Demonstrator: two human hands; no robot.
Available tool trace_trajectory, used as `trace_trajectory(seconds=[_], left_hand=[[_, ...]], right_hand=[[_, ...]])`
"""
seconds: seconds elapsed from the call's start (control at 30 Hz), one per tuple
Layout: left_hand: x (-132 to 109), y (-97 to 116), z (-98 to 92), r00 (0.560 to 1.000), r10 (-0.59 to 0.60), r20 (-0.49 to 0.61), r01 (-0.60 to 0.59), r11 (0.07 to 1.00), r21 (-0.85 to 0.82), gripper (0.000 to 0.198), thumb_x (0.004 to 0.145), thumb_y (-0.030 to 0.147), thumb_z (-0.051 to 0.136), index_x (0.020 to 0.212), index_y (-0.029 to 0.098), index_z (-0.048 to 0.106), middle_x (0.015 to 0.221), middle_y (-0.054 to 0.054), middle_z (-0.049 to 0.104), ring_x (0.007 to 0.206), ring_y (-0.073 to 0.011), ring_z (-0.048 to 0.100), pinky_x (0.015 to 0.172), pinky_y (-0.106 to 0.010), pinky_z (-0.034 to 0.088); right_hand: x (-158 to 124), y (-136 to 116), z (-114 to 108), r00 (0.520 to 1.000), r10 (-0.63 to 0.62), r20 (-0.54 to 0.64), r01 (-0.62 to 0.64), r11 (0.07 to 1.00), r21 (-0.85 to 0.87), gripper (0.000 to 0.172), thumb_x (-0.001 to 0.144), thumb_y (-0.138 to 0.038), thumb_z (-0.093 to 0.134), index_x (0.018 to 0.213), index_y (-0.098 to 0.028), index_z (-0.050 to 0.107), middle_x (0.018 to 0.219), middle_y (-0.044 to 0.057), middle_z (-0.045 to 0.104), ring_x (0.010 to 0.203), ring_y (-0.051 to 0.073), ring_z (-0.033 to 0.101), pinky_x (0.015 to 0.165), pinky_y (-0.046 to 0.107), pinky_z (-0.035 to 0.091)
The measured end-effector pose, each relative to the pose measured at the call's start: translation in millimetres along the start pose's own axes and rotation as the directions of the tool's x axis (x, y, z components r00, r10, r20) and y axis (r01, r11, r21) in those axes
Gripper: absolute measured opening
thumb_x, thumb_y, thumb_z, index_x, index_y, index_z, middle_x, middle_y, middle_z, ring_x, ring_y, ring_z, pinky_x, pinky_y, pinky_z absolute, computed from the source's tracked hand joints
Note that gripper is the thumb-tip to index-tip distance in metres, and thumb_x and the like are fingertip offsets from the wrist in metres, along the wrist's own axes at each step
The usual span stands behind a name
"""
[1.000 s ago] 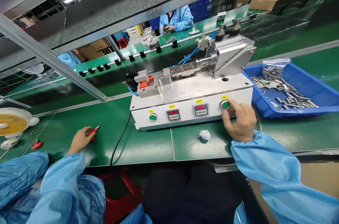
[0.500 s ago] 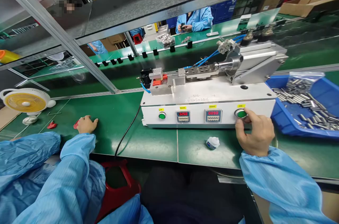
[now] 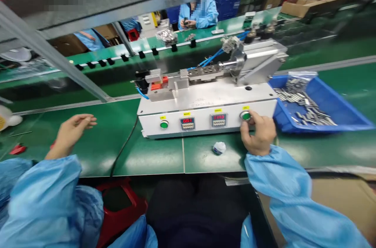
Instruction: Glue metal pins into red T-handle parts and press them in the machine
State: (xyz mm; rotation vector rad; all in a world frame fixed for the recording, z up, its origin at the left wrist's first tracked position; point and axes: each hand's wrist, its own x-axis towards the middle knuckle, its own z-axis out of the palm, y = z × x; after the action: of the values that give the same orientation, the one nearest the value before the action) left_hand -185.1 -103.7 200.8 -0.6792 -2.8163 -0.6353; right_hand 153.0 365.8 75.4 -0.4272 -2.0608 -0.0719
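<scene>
On the right, my right hand (image 3: 260,132) has its thumb and index finger at the rim of a round green push button (image 3: 245,115) on the white front of a bench press machine (image 3: 205,101). Its other fingers are curled. My left hand (image 3: 73,130) is raised over the green bench at the left, fingers stretched to the right, with nothing visible in them. A red piece (image 3: 53,144) shows in part behind the left wrist. In the machine's left-end fixture sits an orange-red part (image 3: 158,83). A second green button (image 3: 164,124) and two red digital displays (image 3: 187,123) are on the front panel.
A blue bin (image 3: 331,99) of metal pins stands right of the machine. A small white-topped container (image 3: 219,148) lies before it. Another red piece (image 3: 18,148) and a fan (image 3: 7,118) are far left. A black cable (image 3: 125,144) crosses the bench. A co-worker (image 3: 202,13) sits opposite.
My left hand has lifted off the bench, away from the red piece beside it. My right hand stays at the green button. The display digits differ, and the view has shifted right.
</scene>
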Motion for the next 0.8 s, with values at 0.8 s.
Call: trace_trajectory(seconds=[0.8], left_hand=[[-149, 163, 186.3, 0.705, 0.709, 0.037, -0.635, 0.653, -0.413, 0.032, 0.112, 0.03, 0.039, 0.107, 0.02, 0.069, 0.08, -0.003, 0.066, 0.075, -0.0198, 0.066, 0.07, -0.032, 0.051]], right_hand=[[-3, -11, -17, 1.0, 0.001, 0.011, -0.002, 0.999, 0.047, 0.04, 0.101, -0.019, 0.05, 0.141, -0.017, 0.06, 0.084, 0.007, 0.061, 0.077, 0.023, 0.058, 0.074, 0.037, 0.049]])
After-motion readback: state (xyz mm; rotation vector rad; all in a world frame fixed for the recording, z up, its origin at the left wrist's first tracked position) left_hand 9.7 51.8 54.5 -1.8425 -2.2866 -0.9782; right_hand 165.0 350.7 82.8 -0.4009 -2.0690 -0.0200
